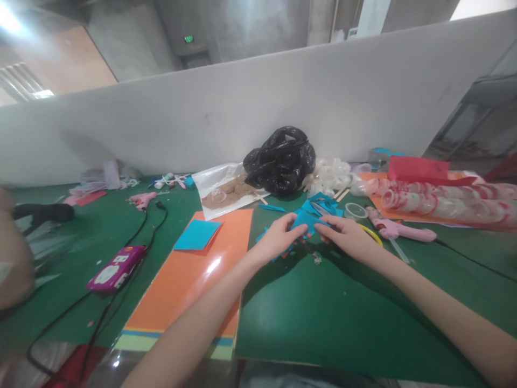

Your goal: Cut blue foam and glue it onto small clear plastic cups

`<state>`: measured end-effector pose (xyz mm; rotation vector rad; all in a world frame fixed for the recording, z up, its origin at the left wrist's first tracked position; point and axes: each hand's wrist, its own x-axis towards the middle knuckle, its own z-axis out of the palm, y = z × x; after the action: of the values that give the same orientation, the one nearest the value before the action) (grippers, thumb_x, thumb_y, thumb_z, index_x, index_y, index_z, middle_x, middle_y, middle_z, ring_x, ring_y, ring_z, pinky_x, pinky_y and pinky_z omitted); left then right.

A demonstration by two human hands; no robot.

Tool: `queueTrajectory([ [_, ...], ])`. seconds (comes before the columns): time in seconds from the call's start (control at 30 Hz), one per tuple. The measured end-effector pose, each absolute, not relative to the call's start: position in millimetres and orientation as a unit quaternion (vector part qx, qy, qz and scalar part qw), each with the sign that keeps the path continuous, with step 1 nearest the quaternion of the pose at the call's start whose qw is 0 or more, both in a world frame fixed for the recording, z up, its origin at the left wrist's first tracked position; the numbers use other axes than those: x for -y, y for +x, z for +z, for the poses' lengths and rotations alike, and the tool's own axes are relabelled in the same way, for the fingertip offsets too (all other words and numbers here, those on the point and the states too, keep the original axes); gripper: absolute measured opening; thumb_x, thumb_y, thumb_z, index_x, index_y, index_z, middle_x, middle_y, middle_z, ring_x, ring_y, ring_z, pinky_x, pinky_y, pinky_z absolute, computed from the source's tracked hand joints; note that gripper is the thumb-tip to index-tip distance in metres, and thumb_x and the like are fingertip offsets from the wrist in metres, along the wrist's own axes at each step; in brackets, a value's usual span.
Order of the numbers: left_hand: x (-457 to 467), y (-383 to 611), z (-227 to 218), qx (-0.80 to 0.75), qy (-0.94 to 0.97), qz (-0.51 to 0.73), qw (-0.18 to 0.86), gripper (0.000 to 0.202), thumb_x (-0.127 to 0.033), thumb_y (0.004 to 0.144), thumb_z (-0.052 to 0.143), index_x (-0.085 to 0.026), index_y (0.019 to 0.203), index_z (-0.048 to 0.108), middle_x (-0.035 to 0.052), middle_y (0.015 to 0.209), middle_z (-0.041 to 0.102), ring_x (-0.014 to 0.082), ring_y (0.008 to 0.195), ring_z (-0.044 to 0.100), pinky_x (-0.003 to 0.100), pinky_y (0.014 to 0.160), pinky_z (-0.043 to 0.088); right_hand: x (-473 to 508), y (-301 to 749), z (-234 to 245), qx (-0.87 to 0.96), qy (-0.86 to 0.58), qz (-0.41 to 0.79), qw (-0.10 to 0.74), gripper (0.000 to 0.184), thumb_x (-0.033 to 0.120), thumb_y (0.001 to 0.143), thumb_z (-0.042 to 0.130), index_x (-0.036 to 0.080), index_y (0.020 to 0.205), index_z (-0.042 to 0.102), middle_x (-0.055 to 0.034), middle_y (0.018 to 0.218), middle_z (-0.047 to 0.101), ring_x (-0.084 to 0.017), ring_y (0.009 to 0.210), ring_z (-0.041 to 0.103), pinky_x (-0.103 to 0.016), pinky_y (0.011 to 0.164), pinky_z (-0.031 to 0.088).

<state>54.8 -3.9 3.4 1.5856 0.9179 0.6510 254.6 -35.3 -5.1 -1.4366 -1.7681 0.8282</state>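
Between my two hands, just right of the middle of the view, is a small piece of blue paper [306, 220]. My left hand [278, 236] pinches its left side with thumb and fingers. On its right side, my right hand [343, 233] grips it the same way. Behind and below the hands lie more blue paper scraps [323, 203], partly hidden by them. A yellow ring-shaped handle [371, 235] shows beside my right hand. To the left, a folded blue square [197, 235] rests on a stack of orange sheets [210, 275].
Pink glue guns [404, 230] lie right and far left. A black plastic bag [280, 161] stands against the white partition [161, 124], beside a sheet with brown material [230, 193]. Joined clear cups [448, 203] lie right. A purple box with cables [117, 268] and another person's arm [14, 253] are left.
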Motion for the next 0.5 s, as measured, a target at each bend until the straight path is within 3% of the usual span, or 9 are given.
queueTrajectory([
  [0.2, 3.2, 55.8, 1.9, -0.373, 0.674, 0.291, 0.567, 0.018, -0.037, 0.096, 0.057, -0.019, 0.099, 0.056, -0.0002, 0.086, 0.068, 0.0108, 0.07, 0.062, 0.022, 0.065, 0.047, 32.6, 257.1, -6.5, 0.7, -0.534, 0.324, 0.346, 0.039, 0.054, 0.089, 0.053, 0.023, 0.066, 0.058, 0.0009, 0.062, 0.06, -0.015, 0.058, 0.052, -0.029, 0.059, 0.042],
  [0.5, 3.7, 57.6, 1.1, -0.379, 0.68, 0.3, 0.552, 0.016, -0.034, 0.095, 0.055, -0.019, 0.091, 0.055, -0.0013, 0.08, 0.064, 0.0101, 0.064, 0.058, 0.024, 0.065, 0.047, 31.8, 256.3, -5.8, 0.707, -0.52, 0.338, 0.342, 0.041, 0.054, 0.09, 0.051, 0.024, 0.064, 0.058, -0.0006, 0.065, 0.064, -0.018, 0.065, 0.059, -0.03, 0.067, 0.048],
])
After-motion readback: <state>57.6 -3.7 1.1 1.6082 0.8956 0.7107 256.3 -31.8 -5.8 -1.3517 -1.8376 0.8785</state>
